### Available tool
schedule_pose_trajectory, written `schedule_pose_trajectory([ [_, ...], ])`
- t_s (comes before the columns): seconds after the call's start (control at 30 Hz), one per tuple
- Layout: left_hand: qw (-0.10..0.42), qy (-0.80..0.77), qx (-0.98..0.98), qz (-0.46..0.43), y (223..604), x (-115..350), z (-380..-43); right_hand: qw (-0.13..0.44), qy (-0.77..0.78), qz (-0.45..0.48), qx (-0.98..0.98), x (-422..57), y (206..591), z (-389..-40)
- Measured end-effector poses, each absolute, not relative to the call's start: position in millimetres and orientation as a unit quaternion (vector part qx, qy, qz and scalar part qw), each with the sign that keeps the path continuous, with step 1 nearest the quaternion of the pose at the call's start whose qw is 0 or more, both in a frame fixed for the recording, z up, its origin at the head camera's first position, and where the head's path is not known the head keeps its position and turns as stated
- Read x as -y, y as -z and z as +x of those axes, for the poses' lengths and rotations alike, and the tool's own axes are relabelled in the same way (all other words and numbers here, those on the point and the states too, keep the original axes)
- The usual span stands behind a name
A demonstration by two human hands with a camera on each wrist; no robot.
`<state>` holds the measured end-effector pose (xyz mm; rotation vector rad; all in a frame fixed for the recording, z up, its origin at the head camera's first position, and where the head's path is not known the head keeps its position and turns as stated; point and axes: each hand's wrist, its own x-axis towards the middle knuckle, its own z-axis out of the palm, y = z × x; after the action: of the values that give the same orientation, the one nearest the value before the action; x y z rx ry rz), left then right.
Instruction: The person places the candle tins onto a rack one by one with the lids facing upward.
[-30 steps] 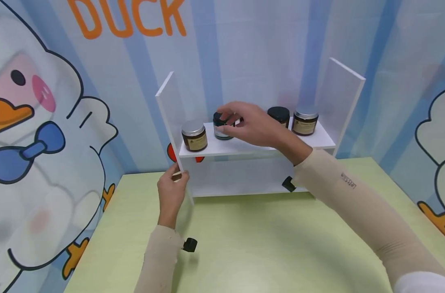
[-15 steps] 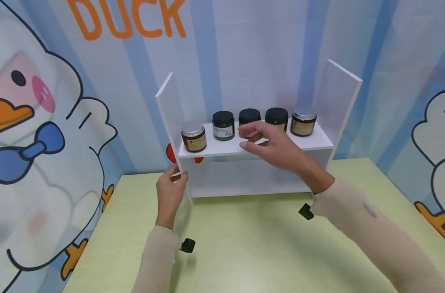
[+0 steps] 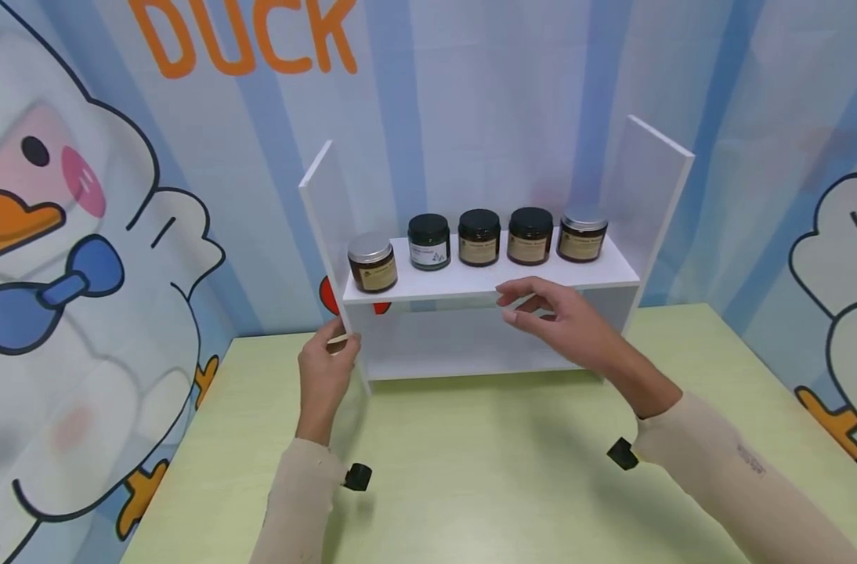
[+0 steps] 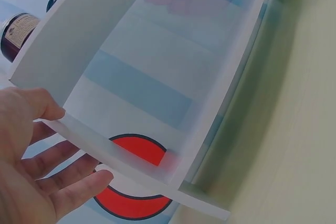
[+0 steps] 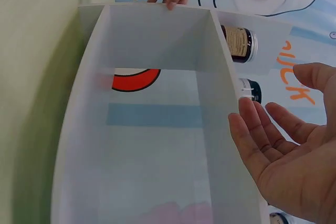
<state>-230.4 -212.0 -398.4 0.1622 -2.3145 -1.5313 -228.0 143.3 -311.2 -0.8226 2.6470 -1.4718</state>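
Note:
A white two-tier shelf (image 3: 442,287) stands on the table. My left hand (image 3: 327,374) grips the lower part of its left side panel (image 4: 79,139), thumb on the inner side and fingers along the outer face. In front of the upper board, my right hand (image 3: 569,323) hovers with fingers loosely bent and nothing in them. A row of jars lines that board: a silver-lidded jar (image 3: 373,265) at the left end, a black-lidded jar with a white label (image 3: 429,243), two black-lidded jars with tan labels (image 3: 479,239) (image 3: 530,237), and another silver-lidded jar (image 3: 582,236) at the right.
The pale green table (image 3: 457,470) stretches in front of the shelf. Behind it hangs a blue-striped backdrop (image 3: 499,102) with cartoon ducks and orange lettering. The shelf's right side panel (image 3: 650,188) rises above the jars.
My right hand has drawn back from the jars, moving right and down and uncovering the middle ones. The left hand keeps its grip on the side panel.

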Motion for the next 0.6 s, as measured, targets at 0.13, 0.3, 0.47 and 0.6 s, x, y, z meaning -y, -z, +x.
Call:
schedule_pose_trajectory([
  [0.13,0.178,0.535,0.824,0.061,399.1,216.1,-227.4,-0.004,0.471,-0.263,-0.842,-150.2,323.0,-224.9],
  [0.3,0.178,0.534,0.825,0.055,398.3,220.8,-222.4,-0.002,0.482,-0.259,-0.837,-156.8,330.1,-218.0],
  [0.47,0.176,0.536,0.824,0.050,395.5,224.7,-216.7,0.001,0.491,-0.258,-0.832,-163.0,334.2,-211.2],
  [0.6,0.180,0.519,0.834,0.052,393.2,227.2,-209.7,0.012,0.500,-0.254,-0.828,-169.7,339.3,-208.0],
])
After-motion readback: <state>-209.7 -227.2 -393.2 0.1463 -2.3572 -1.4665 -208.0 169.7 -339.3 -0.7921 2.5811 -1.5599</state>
